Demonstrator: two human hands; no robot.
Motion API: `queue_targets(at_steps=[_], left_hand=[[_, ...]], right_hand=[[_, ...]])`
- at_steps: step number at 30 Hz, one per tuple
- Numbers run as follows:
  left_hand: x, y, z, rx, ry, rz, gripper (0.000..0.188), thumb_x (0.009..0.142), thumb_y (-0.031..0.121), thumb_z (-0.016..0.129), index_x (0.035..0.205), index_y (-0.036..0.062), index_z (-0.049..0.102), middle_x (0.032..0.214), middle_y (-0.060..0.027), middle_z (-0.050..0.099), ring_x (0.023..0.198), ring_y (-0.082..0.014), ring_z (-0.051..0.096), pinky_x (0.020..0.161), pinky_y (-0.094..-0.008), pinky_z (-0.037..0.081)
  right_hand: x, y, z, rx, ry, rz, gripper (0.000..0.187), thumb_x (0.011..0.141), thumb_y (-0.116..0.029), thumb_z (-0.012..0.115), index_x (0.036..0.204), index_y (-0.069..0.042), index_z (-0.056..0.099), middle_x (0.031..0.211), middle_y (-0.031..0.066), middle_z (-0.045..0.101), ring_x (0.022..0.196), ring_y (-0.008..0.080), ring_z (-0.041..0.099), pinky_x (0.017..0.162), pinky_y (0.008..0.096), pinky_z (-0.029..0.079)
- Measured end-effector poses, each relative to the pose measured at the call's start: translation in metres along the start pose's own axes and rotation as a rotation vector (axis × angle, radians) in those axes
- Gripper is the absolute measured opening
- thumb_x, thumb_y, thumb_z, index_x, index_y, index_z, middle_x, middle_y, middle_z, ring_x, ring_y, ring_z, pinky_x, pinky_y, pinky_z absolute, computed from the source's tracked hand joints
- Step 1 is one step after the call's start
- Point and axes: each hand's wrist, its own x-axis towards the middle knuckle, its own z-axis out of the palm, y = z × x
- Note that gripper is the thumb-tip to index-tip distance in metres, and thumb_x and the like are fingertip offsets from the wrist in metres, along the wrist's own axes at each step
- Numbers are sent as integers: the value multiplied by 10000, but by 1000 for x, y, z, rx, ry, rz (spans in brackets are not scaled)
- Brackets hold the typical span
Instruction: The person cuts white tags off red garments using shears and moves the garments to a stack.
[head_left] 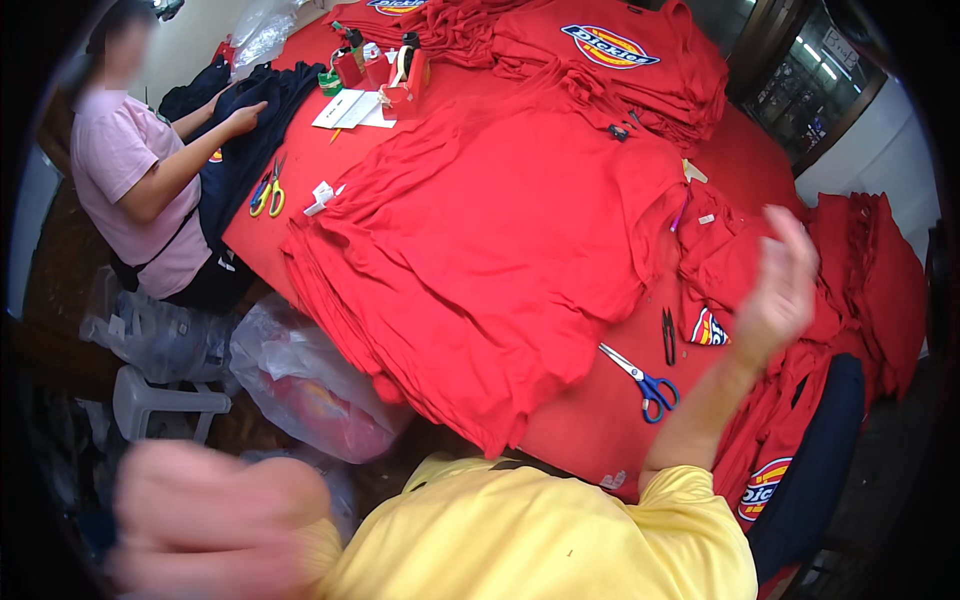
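Note:
A large red shirt (pixel 480 250) lies spread and wrinkled over a stack of red garments on the table in front of me. My right hand (pixel 778 290) is raised above the red garments (pixel 835 250) at the right, its fingers stretched upward, with nothing seen in them. Close to the camera at the lower left, my left hand (pixel 200 520) is smeared by motion, and its fingers cannot be made out. Between the spread shirt and my right forearm lie blue-handled scissors (pixel 645 385) and black thread snips (pixel 668 335).
A co-worker in a pink shirt (pixel 135 180) handles a dark garment (pixel 245 130) at the left edge. Yellow-handled scissors (pixel 268 195), papers (pixel 352 108) and a red tape dispenser (pixel 405 90) rest on the table (pixel 545 440). Below stand a plastic bag (pixel 300 375) and a stool (pixel 170 400).

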Motion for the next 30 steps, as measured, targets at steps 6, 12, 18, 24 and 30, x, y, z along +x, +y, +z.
queue_targets(at_steps=[6, 12, 18, 24, 30], left_hand=[[12, 4, -52, 168, -604, -57, 196, 697, 160, 566, 874, 101, 506, 737, -82, 572, 492, -163, 497, 412, -293, 409], [21, 15, -56, 194, -705, -39, 176, 720, 160, 564, 874, 91, 514, 736, -79, 576, 509, -159, 507, 436, -291, 418], [12, 8, -60, 182, -699, -46, 158, 744, 160, 562, 875, 82, 522, 736, -77, 580, 526, -155, 516, 459, -288, 427], [-4, 7, -61, 189, -701, -75, 142, 767, 160, 560, 876, 73, 530, 735, -74, 584, 543, -151, 525, 483, -286, 436], [-8, 3, -59, 187, -724, -83, 130, 790, 160, 558, 877, 64, 538, 735, -71, 588, 560, -147, 535, 506, -283, 445]], right_hand=[[17, -157, -49, 264, -449, -620, 222, 884, -48, 568, 1086, -1, 645, 1115, 122, 607, 1060, 241, 566, 949, 349, 431], [2, -164, -10, 57, -1118, -523, 229, 883, -50, 566, 1095, -3, 640, 1116, 123, 602, 1051, 242, 563, 945, 351, 430], [-10, -81, 94, -58, -1051, -152, 237, 881, -52, 563, 1103, -5, 634, 1118, 123, 597, 1043, 244, 560, 940, 353, 429], [-30, -20, 198, -86, -919, -40, 246, 880, -54, 561, 1111, -7, 629, 1119, 124, 592, 1035, 246, 557, 936, 355, 427], [-105, 41, 220, -304, -1157, 86, 254, 879, -55, 559, 1120, -9, 624, 1120, 125, 587, 1027, 248, 554, 932, 357, 426]])
